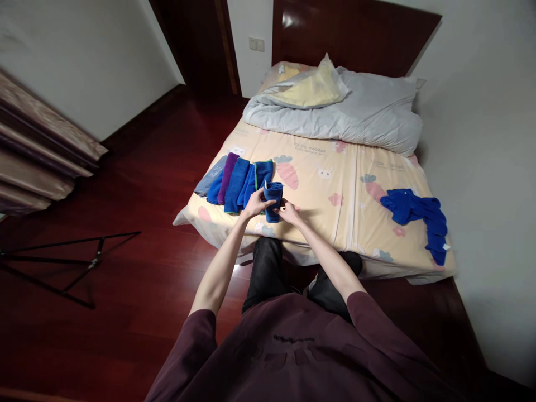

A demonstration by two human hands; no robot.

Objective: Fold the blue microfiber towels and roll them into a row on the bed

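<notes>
both hands (272, 209), folded blue towel (273, 200) lengthwise away

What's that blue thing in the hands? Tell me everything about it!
It is a small blue towel, soft and fuzzy-looking, folded into a narrow bundle. It rests on the near edge of the bed. The left hand grips its left side and the right hand touches its right side. Folded towels lie just left of it.

Folded towels (237, 181) left on bed (335, 184), loose cloth (419, 215) right, pillows (335, 100) behind.
</notes>
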